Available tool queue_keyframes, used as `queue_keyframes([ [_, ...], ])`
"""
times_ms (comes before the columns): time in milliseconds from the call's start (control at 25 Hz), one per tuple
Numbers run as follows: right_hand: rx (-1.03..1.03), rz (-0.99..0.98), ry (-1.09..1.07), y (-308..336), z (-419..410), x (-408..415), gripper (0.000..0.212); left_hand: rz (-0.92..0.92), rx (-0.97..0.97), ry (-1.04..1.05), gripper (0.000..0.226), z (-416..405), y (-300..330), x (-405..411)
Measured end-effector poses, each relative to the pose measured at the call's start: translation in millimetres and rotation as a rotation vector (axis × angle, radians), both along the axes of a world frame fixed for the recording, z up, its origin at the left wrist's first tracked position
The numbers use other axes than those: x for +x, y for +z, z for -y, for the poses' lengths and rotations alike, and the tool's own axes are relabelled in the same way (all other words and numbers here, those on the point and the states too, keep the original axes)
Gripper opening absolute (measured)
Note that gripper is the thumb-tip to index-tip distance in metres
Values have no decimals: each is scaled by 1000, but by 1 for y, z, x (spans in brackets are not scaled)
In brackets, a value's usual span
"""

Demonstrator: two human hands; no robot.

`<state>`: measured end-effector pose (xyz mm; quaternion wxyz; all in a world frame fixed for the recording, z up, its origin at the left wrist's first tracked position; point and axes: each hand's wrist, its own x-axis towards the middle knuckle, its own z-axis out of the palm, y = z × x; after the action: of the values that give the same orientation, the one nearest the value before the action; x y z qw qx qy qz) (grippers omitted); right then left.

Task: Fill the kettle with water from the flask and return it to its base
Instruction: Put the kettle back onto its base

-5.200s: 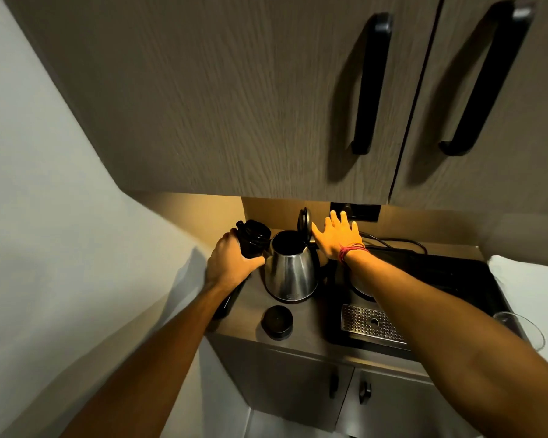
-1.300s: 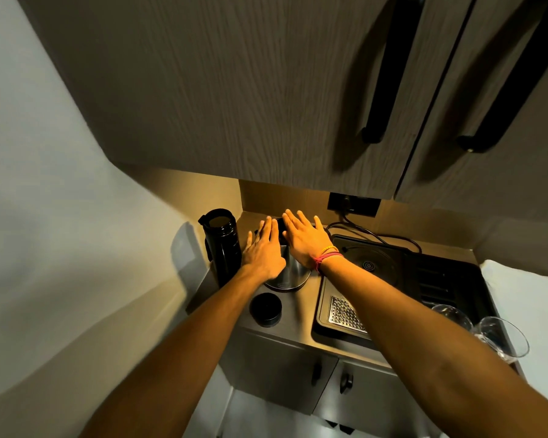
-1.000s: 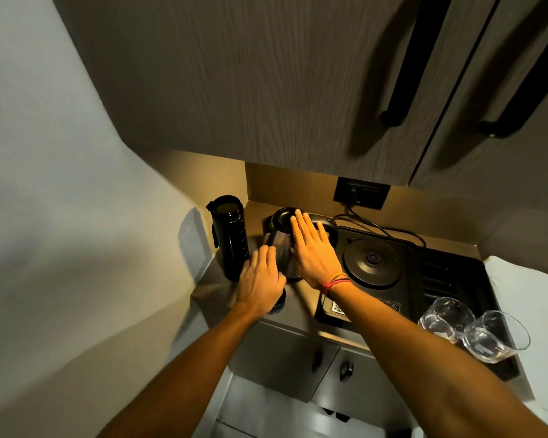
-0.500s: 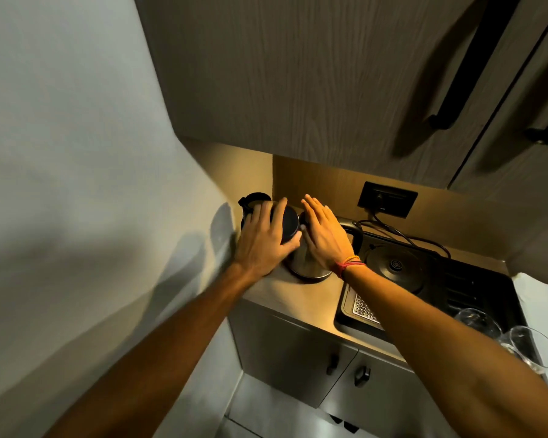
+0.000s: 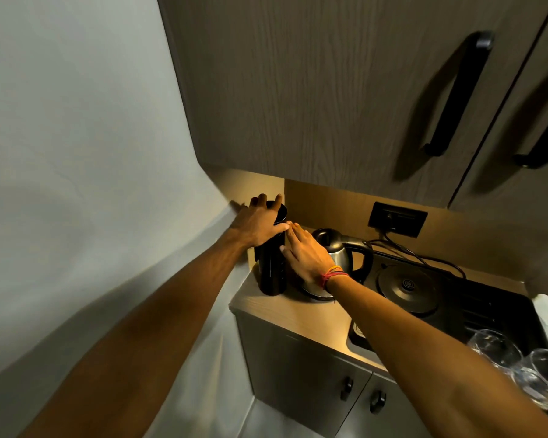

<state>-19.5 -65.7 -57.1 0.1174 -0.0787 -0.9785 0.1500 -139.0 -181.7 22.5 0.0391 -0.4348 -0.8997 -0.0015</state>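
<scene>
Your left hand [image 5: 260, 224] wraps flask [image 5: 271, 263] top at counter [image 5: 298, 311] back-left corner. Right hand [image 5: 307, 257] flat, fingers spread, steadying flask side. Twist cap straight (kettle [image 5: 337, 257] waits, off base [image 5: 407, 287]).

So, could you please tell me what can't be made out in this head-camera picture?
- Top of the flask: covered by the left hand, so whether its cap is on is hidden.
- Water in the kettle: lid looks shut, and the right hand hides its near side.
- Glasses: cut off by the right edge.
- Wall socket: too dark for detail.
</scene>
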Motion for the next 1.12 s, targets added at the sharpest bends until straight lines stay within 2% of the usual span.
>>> queue_keyframes([
  [240,95,65,7,1,-36,15,73,-3,-76,77,76,-10,-10,-7],
  [360,140,51,-48,-2,-73,36,74,-99,-126,87,100,-13,-10,-5],
  [440,154,50,-90,-4,-98,48,75,-242,-84,30,118,-18,-9,4],
  [520,138,92,-133,-5,-121,57,78,-340,34,-142,116,-32,-12,25],
  [560,133,133,-149,-6,-132,60,80,-307,92,-249,110,-44,-17,37],
  [640,146,243,-158,-8,-144,65,82,-78,138,-346,104,-71,-29,58],
  [720,127,321,-179,-12,-148,64,72,164,61,-221,116,-94,-45,66],
  [840,-46,256,-238,-15,-145,56,39,391,-62,45,136,-111,-65,60],
  [1000,-90,128,-245,-17,-141,60,29,384,-44,89,133,-121,-78,52],
  [1120,-26,49,-269,-5,-147,66,32,410,80,77,133,-126,-72,53],
])
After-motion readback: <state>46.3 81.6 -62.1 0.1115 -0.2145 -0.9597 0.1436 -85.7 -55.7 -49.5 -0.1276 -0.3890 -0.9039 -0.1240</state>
